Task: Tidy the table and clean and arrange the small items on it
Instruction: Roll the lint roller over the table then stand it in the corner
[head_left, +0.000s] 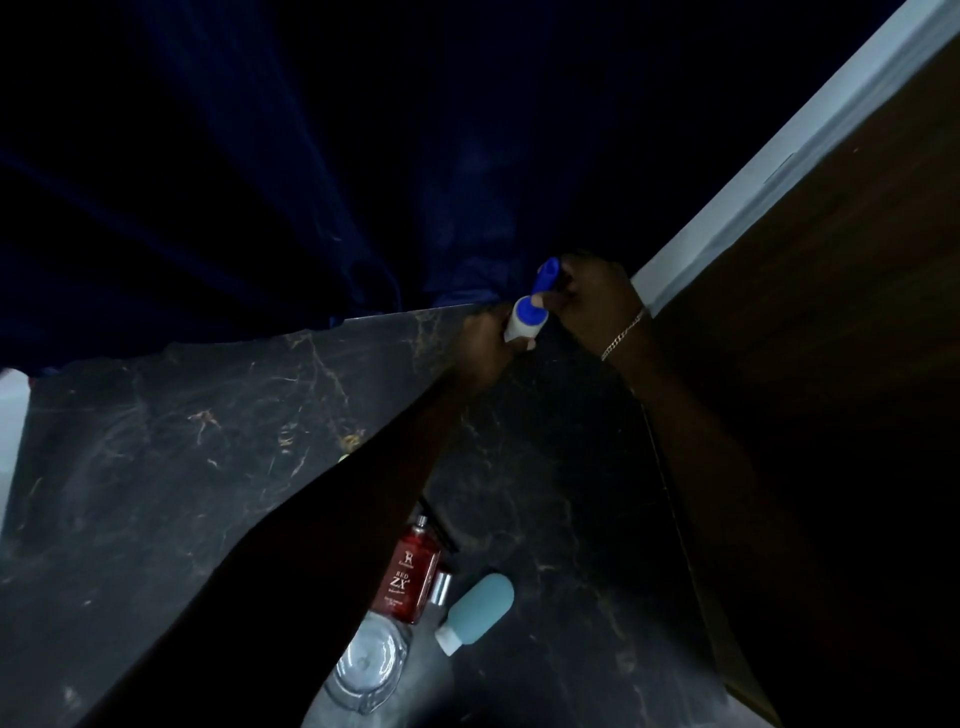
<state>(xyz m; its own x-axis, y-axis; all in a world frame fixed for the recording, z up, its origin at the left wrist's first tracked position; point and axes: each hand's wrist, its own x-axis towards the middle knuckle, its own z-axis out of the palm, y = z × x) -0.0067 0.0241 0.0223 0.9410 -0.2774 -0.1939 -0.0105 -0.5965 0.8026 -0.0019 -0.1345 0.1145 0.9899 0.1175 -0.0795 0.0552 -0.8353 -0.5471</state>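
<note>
Dark marble-patterned tabletop (156, 441), veined in gold, carries a cluster of small items at 6 o'clock: a red perfume bottle (410, 571), a teal squeeze bottle (480, 608) lying on its side at the red bottle's 3 o'clock, and a clear glass dish (369, 670) at its 7 o'clock.

You're in very dim light, and the top half of your view sinks to near black. A weak sheen lies on the marble table (156, 441). The white bottle (523, 323) and pale wall strip (779, 156) show brightest. Edges bend, and detail stays soft and grainy.
</note>
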